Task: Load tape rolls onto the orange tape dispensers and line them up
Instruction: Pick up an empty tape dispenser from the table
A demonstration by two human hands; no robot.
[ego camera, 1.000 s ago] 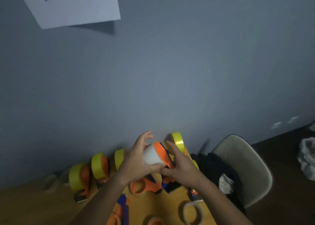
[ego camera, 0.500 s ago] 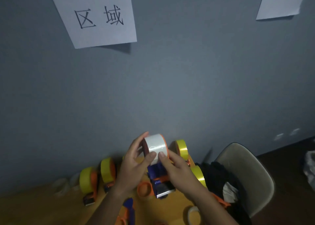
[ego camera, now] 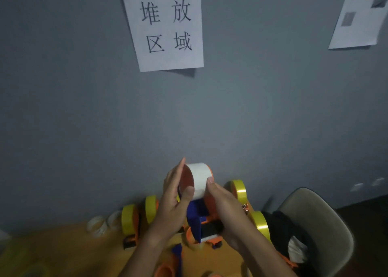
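White tape roll (ego camera: 200,179) is seated on the hub of an orange tape dispenser (ego camera: 202,224), held up above the wooden table (ego camera: 63,253) in front of the grey wall; left hand (ego camera: 175,203) curls round the roll's left face and rim with thumb on the tape band, right hand (ego camera: 227,211) grips the dispenser body with thumb tip on the roll's right edge. Judgement: roll is light and rigid on its core, outer band smooth and likely slippery, so hold by the side faces and rim. The dispenser is hard plastic, best held by frame or handle, clear of the cutter end.
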